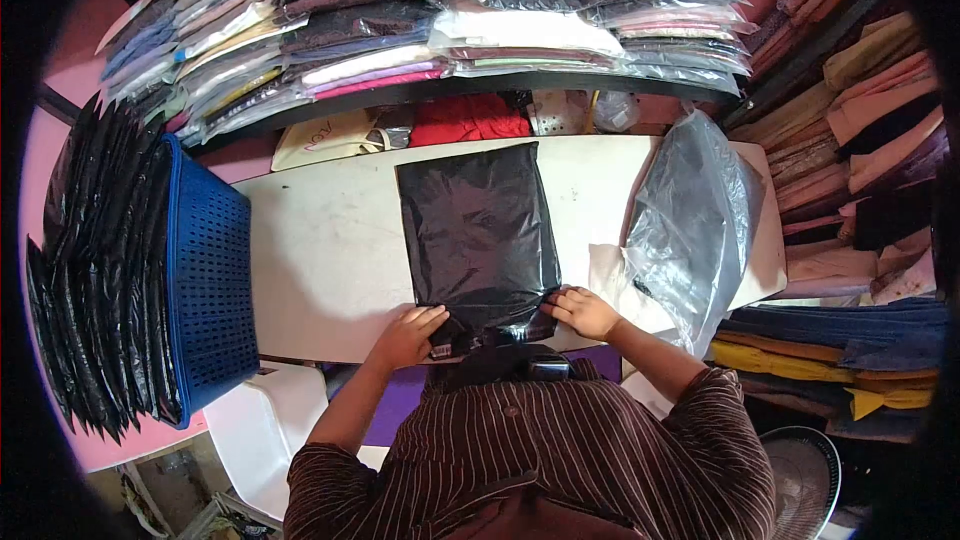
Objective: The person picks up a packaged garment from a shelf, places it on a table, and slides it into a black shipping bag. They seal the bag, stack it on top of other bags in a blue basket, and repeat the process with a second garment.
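Left fingers [430, 315], right fingers [562, 305] touch black package [476, 232] at near sides, presumably steadying it on surface [325, 250]; pinching: can't tell.

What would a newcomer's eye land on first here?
Probably the glossy black package centred on the white table, with the left hand and right hand at its near end. Next, the blue basket at the table's left, crowded with black bags, and the stacks of clear-bagged fabrics on the shelf beyond.
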Available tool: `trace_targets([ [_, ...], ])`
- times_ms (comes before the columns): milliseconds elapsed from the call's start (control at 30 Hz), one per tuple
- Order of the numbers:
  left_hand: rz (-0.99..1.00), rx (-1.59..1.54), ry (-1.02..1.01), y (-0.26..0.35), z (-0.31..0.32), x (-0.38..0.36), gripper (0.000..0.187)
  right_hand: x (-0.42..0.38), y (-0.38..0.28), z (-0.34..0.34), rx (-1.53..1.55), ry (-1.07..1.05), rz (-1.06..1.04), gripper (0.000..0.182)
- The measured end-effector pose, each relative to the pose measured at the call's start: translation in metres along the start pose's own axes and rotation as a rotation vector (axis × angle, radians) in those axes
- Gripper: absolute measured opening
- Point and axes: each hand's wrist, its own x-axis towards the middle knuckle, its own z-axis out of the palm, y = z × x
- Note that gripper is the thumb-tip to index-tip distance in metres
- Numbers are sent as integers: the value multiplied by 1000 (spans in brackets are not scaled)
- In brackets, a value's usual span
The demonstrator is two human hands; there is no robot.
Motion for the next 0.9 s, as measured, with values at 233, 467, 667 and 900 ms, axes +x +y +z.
trace_targets([
  [233, 8, -7, -81, 5, -7, -5, 78, 0, 0, 1, 124, 32, 92, 29],
  [467, -12, -36, -47, 17, -14, -8, 86, -7, -4, 11, 558, 179, 455, 23],
  [667, -84, -142, 37, 9, -1, -6, 61, -10, -4, 20, 862, 328, 616, 22],
  [900, -311, -572, 553, 12, 24, 2, 17, 8, -18, 1, 764, 483, 548, 15],
])
